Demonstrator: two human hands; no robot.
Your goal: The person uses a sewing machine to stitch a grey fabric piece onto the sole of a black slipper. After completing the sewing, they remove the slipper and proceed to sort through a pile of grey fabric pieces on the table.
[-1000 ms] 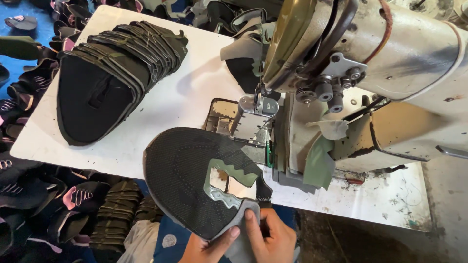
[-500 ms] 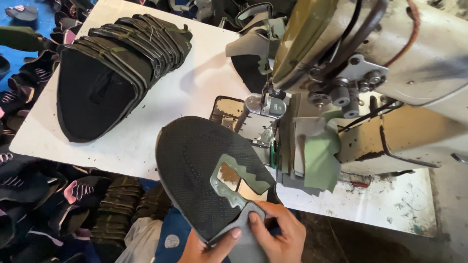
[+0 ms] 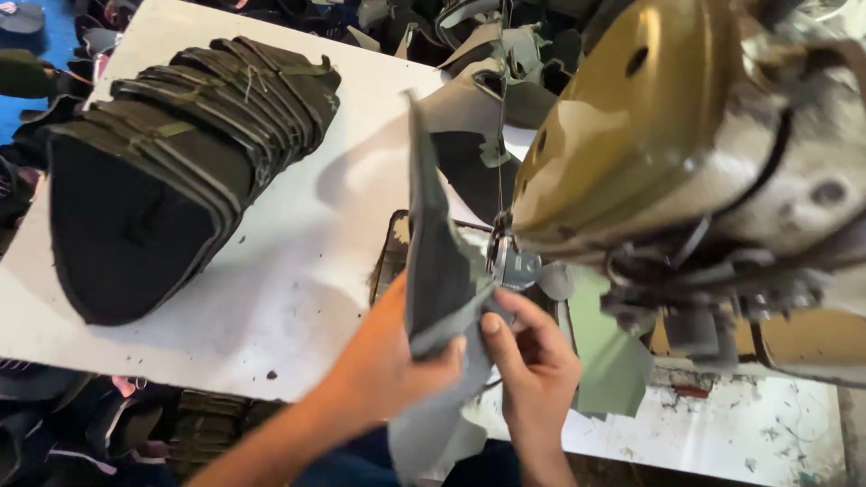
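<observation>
My left hand and my right hand both pinch a dark grey shoe upper piece, held upright on edge so its thin side faces the camera. The piece stands just left of the needle area of a sewing machine. My right thumb and fingers press the lower fold of the piece close under the presser foot. A loose pale green panel hangs to the right of my right hand.
A stack of black and olive shoe uppers lies on the white table at the left. More cut pieces pile behind the machine. Dark shoe parts fill the floor left of and below the table.
The grey upper piece was lying flat in front of the machine; now it is turned upright and brought up to the needle. The view has moved much closer to the machine.
</observation>
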